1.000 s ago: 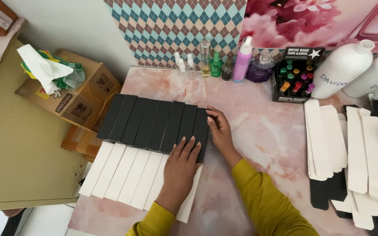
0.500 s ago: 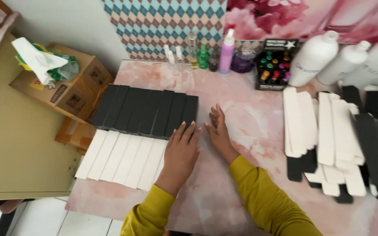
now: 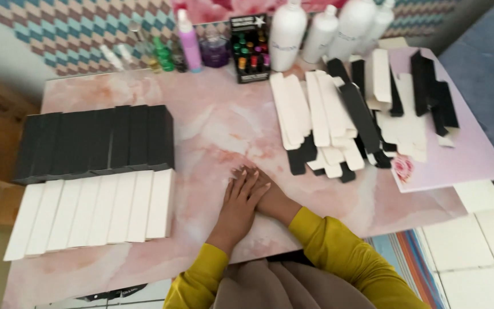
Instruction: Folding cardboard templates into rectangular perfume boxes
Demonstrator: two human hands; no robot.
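Fingers: left hand (image 3: 240,201) lies flat with straight, loose fingers, holding nothing, on top of the right hand (image 3: 270,197).
Right fingers: mostly hidden, cannot tell.
Place: pink table (image 3: 212,131), between both box piles.
Near left: folded black boxes (image 3: 95,143), white boxes (image 3: 92,209).
Display box (image 3: 250,48): small coloured bottles.

- Soft, even daylight filled the scene, brightest toward the far right.
- Shadows were faint; a soft one lay under the crossed hands (image 3: 253,197).
- The white bottles (image 3: 315,28) looked slightly overexposed.
- Motion blur softened everything, strongest at the left edge.
- Wide-angle distortion bent the table (image 3: 212,126) edges.
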